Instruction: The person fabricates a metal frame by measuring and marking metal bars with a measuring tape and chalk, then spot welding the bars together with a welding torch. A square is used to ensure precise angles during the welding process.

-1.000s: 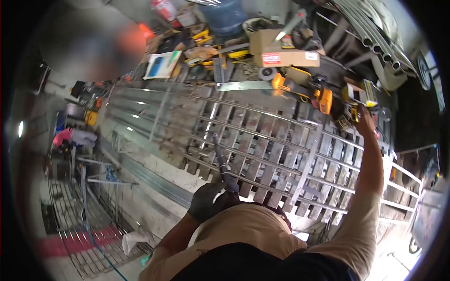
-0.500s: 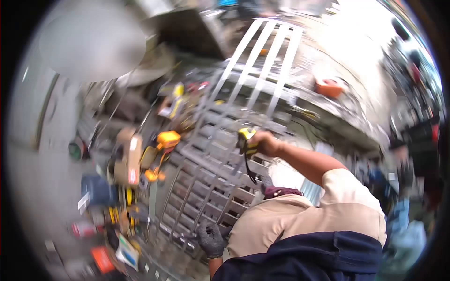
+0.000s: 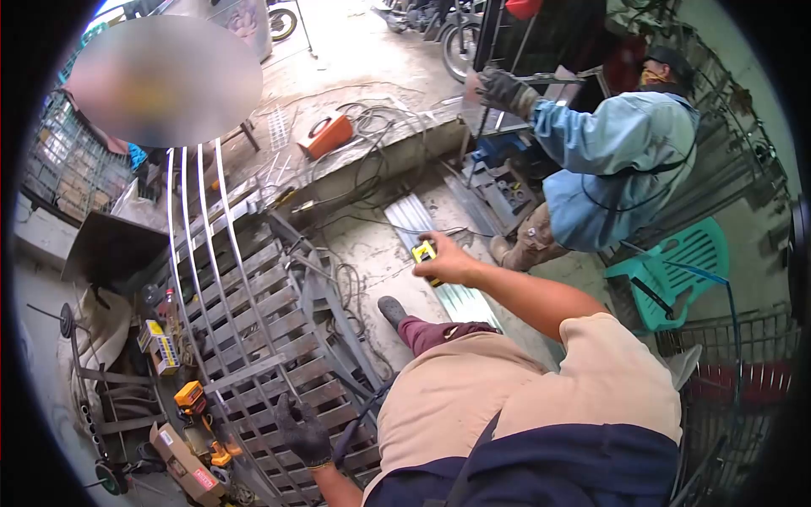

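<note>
My right hand (image 3: 451, 262) is bare and closed around a yellow and black tape measure (image 3: 423, 253), held out over the floor in front of my body. My left hand (image 3: 302, 433), in a dark grey glove, is low over the slatted metal rack (image 3: 291, 348). Its fingers are loosely bent and apart, with nothing visible between them. Several long, thin metal bars (image 3: 221, 228) run lengthwise over the rack and out past its far end.
A co-worker (image 3: 617, 160) in a blue shirt stands to the right, beside a green plastic chair (image 3: 684, 270). Cables (image 3: 380, 127) and an orange case (image 3: 325, 135) lie ahead. On the left are a yellow power tool (image 3: 191, 397) and a cardboard box (image 3: 182, 465). A corrugated sheet (image 3: 409, 215) lies on the floor.
My view has swung right, so the rack and bars sit further left and the co-worker shows clearly. The tape measure stays in my right hand; the left hand stays by the rack.
</note>
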A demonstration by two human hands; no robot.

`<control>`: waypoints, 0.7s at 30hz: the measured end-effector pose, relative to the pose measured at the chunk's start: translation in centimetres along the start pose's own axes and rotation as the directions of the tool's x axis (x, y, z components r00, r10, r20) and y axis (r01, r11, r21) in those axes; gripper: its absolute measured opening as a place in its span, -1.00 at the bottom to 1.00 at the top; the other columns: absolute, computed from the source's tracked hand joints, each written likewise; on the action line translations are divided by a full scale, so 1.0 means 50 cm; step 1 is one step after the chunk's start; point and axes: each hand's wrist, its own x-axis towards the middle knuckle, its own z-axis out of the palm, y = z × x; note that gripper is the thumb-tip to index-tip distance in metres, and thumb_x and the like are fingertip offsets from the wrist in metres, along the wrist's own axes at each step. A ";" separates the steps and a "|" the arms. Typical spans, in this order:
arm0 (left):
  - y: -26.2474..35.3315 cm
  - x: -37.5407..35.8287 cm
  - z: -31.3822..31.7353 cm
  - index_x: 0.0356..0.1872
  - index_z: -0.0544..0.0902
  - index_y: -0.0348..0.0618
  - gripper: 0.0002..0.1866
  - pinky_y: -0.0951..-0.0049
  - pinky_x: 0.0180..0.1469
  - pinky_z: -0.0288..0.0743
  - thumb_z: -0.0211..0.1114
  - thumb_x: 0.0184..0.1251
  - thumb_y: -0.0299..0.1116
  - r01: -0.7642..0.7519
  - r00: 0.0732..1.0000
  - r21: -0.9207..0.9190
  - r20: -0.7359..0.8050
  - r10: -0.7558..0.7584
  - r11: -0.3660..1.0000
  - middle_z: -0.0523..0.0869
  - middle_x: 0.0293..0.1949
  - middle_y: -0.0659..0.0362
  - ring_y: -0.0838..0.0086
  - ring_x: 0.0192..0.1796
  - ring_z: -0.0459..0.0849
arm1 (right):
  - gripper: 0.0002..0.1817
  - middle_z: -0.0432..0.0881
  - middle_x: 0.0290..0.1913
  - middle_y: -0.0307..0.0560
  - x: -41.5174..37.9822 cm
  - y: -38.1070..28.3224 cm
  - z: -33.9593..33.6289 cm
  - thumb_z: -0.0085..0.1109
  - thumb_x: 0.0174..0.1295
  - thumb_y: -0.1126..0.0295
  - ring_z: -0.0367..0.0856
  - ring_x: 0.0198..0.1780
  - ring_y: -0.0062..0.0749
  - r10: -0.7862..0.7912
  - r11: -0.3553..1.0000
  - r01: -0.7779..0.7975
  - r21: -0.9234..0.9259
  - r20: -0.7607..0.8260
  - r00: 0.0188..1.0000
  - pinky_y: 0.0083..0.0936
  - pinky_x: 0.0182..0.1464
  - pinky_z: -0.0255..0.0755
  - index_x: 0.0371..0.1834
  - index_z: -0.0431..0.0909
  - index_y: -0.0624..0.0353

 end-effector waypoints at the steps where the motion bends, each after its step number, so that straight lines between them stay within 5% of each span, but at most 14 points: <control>1: 0.014 -0.010 0.015 0.34 0.70 -0.31 -0.54 0.23 0.00 0.67 0.50 0.44 -0.53 -0.005 1.000 -0.021 0.023 0.006 1.000 0.80 0.04 -0.03 0.18 -0.12 0.76 | 0.08 0.76 0.18 0.16 -0.028 -0.014 -0.066 0.68 0.00 0.22 0.81 0.07 -0.25 -0.034 0.999 0.032 -0.019 -0.106 0.994 -0.32 0.08 0.76 0.67 0.39 0.23; 3: 0.078 -0.027 0.023 0.37 0.68 -0.30 -0.52 0.20 0.02 0.69 0.49 0.45 -0.53 0.000 0.993 -0.066 0.115 0.007 0.998 0.80 0.06 -0.05 0.17 -0.10 0.77 | 0.03 0.77 0.18 0.10 -0.024 0.007 -0.201 0.70 0.03 0.29 0.80 0.01 -0.32 -0.134 0.983 0.160 0.094 -0.237 0.962 -0.38 0.06 0.75 0.65 0.43 0.19; 5: 0.112 -0.042 0.036 0.37 0.67 -0.32 -0.54 0.19 0.07 0.70 0.47 0.50 -0.51 -0.101 0.986 -0.076 0.123 0.110 0.992 0.81 0.05 -0.08 0.15 -0.03 0.79 | -0.19 0.75 0.10 -0.15 -0.058 -0.035 -0.348 0.68 0.08 0.40 0.74 -0.02 -0.48 -0.289 0.952 0.306 -0.004 -0.335 0.897 -0.48 0.05 0.69 0.50 0.60 0.15; 8: 0.122 -0.068 0.031 0.41 0.66 -0.30 -0.50 0.16 0.16 0.69 0.46 0.47 -0.50 -0.003 0.979 -0.139 0.201 0.031 0.990 0.79 0.12 -0.10 0.10 0.06 0.79 | -0.36 0.77 0.04 -0.13 -0.063 -0.044 -0.552 0.49 0.24 0.42 0.79 -0.15 -0.44 -0.374 0.869 0.474 0.141 -0.439 0.817 -0.46 -0.06 0.69 0.45 0.62 0.13; 12: 0.063 -0.089 0.004 0.45 0.65 -0.29 -0.47 0.19 0.15 0.69 0.44 0.49 -0.49 0.070 0.985 -0.043 0.160 -0.062 0.997 0.79 0.13 -0.01 0.21 0.07 0.79 | -0.55 0.72 -0.31 -0.24 -0.035 -0.001 -0.747 0.33 0.40 0.32 0.78 -0.37 -0.33 -0.275 0.759 0.535 0.371 -0.562 0.780 -0.33 -0.15 0.77 0.34 0.56 0.08; 14: 0.048 -0.085 -0.011 0.54 0.58 -0.28 -0.40 0.24 0.09 0.70 0.43 0.51 -0.49 0.252 0.967 -0.183 0.028 -0.252 0.950 0.78 0.12 0.03 0.31 0.00 0.77 | -0.49 0.74 -0.17 -0.17 -0.037 0.020 -0.766 0.32 0.41 0.32 0.81 -0.26 -0.28 -0.278 0.738 0.530 0.417 -0.528 0.802 -0.27 -0.06 0.80 0.42 0.57 0.06; 16: 0.052 -0.069 -0.070 0.72 0.40 -0.26 -0.26 0.33 0.00 0.70 0.38 0.54 -0.49 0.464 0.878 -0.235 -0.004 -0.478 0.854 0.74 0.16 0.05 0.45 -0.11 0.71 | -0.26 0.65 -0.08 -0.17 -0.053 0.037 -0.734 0.29 0.41 0.32 0.78 -0.17 -0.36 -0.314 0.723 0.470 0.507 -0.365 0.877 -0.18 0.13 0.79 0.68 0.39 0.14; 18: -0.017 -0.050 -0.145 0.68 0.42 -0.21 -0.30 0.33 0.01 0.67 0.36 0.56 -0.48 0.628 0.739 -0.311 -0.049 -0.672 0.713 0.75 0.10 0.09 0.44 -0.10 0.70 | -0.16 0.68 0.41 0.05 -0.044 0.068 -0.684 0.22 0.47 0.21 0.77 0.01 -0.37 -0.389 0.777 0.332 0.535 -0.006 0.921 -0.17 0.39 0.67 0.79 0.24 0.22; 19: -0.074 -0.055 -0.189 0.67 0.42 -0.18 -0.33 0.34 0.01 0.66 0.35 0.57 -0.48 0.683 0.656 -0.351 -0.090 -0.749 0.640 0.76 0.07 0.10 0.44 -0.10 0.70 | -0.06 0.58 0.59 0.16 -0.077 0.031 -0.585 0.29 0.44 0.12 0.74 0.08 -0.43 -0.344 0.843 0.282 0.457 0.055 0.938 -0.24 0.40 0.65 0.84 0.17 0.20; 21: -0.223 -0.106 -0.290 0.63 0.44 -0.13 -0.37 0.34 0.01 0.63 0.34 0.59 -0.47 0.769 0.494 -0.373 -0.168 -0.853 0.518 0.77 0.01 0.13 0.44 -0.09 0.69 | 0.08 0.65 0.50 0.14 -0.031 0.089 -0.508 0.46 0.29 -0.09 0.79 0.13 -0.34 -0.316 0.932 0.242 0.268 0.278 0.907 -0.45 0.10 0.69 0.80 0.25 0.21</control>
